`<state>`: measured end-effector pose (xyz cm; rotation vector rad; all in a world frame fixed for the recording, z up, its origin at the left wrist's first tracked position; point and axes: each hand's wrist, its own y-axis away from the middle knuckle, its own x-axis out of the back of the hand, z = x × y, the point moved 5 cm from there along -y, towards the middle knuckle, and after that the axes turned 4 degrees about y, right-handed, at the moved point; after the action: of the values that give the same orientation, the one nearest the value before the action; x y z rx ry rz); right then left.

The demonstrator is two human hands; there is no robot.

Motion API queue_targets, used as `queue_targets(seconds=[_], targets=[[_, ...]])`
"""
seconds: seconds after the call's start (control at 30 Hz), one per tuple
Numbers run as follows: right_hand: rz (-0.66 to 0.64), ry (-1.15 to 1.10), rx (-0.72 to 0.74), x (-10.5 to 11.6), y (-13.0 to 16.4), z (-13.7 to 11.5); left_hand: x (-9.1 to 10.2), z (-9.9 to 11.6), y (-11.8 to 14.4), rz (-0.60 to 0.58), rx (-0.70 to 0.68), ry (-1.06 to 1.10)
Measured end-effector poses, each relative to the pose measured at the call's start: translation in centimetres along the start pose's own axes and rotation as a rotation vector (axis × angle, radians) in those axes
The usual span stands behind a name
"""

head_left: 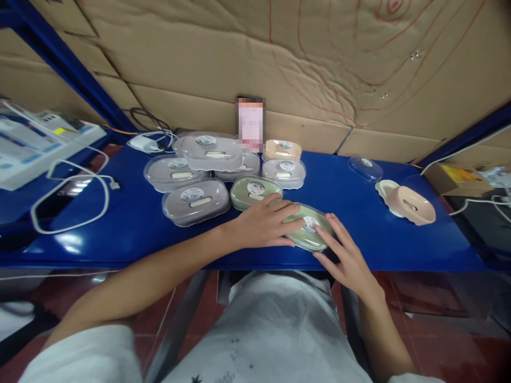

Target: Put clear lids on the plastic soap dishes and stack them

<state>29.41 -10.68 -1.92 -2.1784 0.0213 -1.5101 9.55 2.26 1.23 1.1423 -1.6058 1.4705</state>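
Observation:
A green soap box [307, 227] with a clear lid and a round label lies near the table's front edge. My left hand [267, 221] covers its left end, fingers spread over the lid and thumb at the near edge. Around the right end, my right hand [345, 252] has its thumb at the near side and its fingers over the lid and far edge. Another green soap box [255, 190] sits just beyond my left hand, partly hidden by it. Grey lidded boxes [195, 201] are grouped to the left and behind, one stacked on others.
A peach box [417, 205] leans on a cream tray [387, 197] at the right, near a loose clear lid [365, 166]. Behind stand a peach lidded box [282, 149] and a phone [250, 122] against cardboard. White cables [107, 197] and a power strip [51, 143] lie left.

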Motion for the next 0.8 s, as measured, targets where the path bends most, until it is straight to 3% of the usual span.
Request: queue_targets(seconds=[0.17,0.33,0.5,0.67,0.8], targets=[[-0.012,-0.01,-0.089,-0.3,0.1,0.4,0.3,0.0,0.0,0.075,-0.008,-0.003],[0.145,0.002,-0.084,2.1,-1.0,1.6,1.8,1.8,-0.1,0.257,-0.088,-0.037],[0.136,-0.007,0.036,3.5,-7.9,3.3,2.3,2.7,0.1,0.384,-0.102,-0.064],[-0.004,-0.092,0.152,0.5,-16.5,5.1,1.9,1.8,-0.1,0.275,-0.076,-0.056],[-0.086,-0.124,0.209,-1.7,-19.8,5.2,1.5,1.1,-0.1,0.17,-0.05,-0.032]])
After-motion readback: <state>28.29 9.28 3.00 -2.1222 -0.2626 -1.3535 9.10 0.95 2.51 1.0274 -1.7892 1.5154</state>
